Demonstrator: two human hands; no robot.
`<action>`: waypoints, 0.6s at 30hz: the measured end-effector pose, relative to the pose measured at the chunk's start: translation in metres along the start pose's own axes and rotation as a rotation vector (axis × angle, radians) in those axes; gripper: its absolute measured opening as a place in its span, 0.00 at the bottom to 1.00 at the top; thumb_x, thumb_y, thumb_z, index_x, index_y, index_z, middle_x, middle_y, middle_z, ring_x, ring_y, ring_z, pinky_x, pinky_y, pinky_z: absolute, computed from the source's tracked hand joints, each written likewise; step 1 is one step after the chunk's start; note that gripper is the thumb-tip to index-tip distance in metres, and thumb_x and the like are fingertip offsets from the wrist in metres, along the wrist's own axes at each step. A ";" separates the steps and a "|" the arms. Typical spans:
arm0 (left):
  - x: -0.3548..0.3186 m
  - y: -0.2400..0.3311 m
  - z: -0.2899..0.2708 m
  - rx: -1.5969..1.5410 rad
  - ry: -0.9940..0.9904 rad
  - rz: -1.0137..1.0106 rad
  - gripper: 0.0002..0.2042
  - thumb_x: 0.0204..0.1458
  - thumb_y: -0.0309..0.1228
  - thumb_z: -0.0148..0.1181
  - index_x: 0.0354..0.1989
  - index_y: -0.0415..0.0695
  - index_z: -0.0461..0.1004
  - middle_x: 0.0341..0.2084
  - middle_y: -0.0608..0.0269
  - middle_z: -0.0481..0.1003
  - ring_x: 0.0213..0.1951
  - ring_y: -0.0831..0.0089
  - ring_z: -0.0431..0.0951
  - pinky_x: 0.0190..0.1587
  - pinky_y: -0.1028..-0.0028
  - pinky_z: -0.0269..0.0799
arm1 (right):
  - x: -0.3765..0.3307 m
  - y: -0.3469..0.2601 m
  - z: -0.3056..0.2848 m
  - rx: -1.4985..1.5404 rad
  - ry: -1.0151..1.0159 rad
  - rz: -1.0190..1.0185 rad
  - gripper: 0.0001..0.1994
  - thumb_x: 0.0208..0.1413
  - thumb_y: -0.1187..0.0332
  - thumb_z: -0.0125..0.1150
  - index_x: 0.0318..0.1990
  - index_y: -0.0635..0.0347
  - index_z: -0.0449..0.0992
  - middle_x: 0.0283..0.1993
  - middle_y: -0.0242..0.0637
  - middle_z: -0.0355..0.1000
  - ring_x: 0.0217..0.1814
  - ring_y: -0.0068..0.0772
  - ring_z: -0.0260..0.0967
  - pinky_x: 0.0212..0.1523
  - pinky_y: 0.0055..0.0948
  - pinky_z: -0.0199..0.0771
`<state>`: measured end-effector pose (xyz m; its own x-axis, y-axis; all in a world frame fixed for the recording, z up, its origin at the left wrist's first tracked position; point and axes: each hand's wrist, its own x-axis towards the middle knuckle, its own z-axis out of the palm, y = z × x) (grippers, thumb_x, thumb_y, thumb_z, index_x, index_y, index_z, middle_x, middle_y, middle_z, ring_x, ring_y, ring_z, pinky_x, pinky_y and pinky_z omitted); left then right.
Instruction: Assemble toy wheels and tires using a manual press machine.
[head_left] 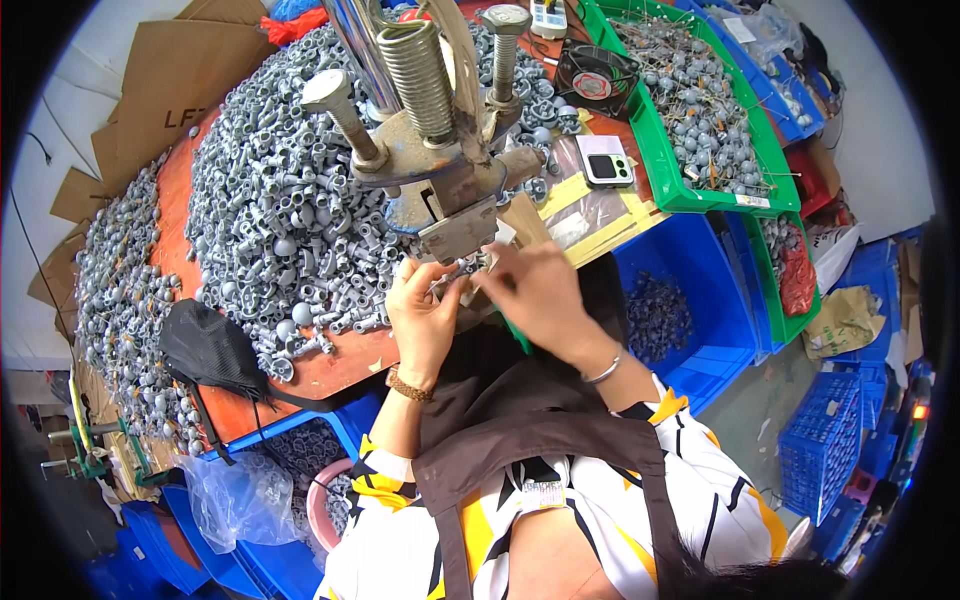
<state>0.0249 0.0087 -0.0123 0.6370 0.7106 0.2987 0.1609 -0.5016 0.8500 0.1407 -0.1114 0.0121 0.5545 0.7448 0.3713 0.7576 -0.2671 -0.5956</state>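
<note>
Beneath the head of a bench press [455, 225], with its coil spring and two large bolts, both my hands come close together. My left hand [422, 315], a brown watch or bracelet at its wrist, has thumb and forefinger curled in a pinch by small grey plastic parts [470, 264]; what sits between the fingertips is mostly hidden. My right hand [540, 300], with a silver bangle, is just right of it under the press. Motion smears its fingers, so its grip cannot be made out. A large heap of grey plastic fittings [290, 200] lies left of the press.
A green tray [655, 165] of grey balls on thin stems stands right, beside a black fan [595, 80] and a phone [604, 161]. Below is a blue bin [715, 290] holding small parts. A black bag [212, 345] lies at the table's left front edge.
</note>
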 end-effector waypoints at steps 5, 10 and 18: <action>0.009 -0.001 -0.010 -0.002 -0.102 0.079 0.10 0.41 0.21 0.70 0.34 0.39 0.80 0.21 0.70 0.62 0.22 0.83 0.59 0.24 0.80 0.55 | 0.073 0.029 -0.045 0.542 -0.003 0.162 0.11 0.54 0.77 0.60 0.46 0.68 0.75 0.38 0.36 0.77 0.38 0.22 0.72 0.40 0.24 0.73; 0.015 -0.003 -0.009 -0.052 -0.162 0.087 0.09 0.40 0.22 0.71 0.32 0.39 0.80 0.20 0.71 0.62 0.22 0.83 0.59 0.24 0.80 0.55 | 0.167 0.053 -0.045 1.267 -0.177 0.063 0.22 0.62 0.68 0.55 0.60 0.69 0.64 0.48 0.43 0.74 0.46 0.25 0.73 0.47 0.25 0.74; -0.001 0.005 -0.005 0.161 -0.002 0.065 0.09 0.39 0.22 0.70 0.31 0.37 0.79 0.22 0.62 0.71 0.23 0.73 0.69 0.27 0.74 0.63 | 0.140 -0.046 -0.096 0.791 0.230 -0.212 0.17 0.60 0.64 0.57 0.53 0.66 0.72 0.40 0.34 0.75 0.39 0.22 0.72 0.42 0.23 0.71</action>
<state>0.0216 0.0076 -0.0060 0.6517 0.6733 0.3493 0.2383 -0.6189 0.7485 0.2162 -0.0534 0.1599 0.5490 0.5651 0.6159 0.4373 0.4338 -0.7878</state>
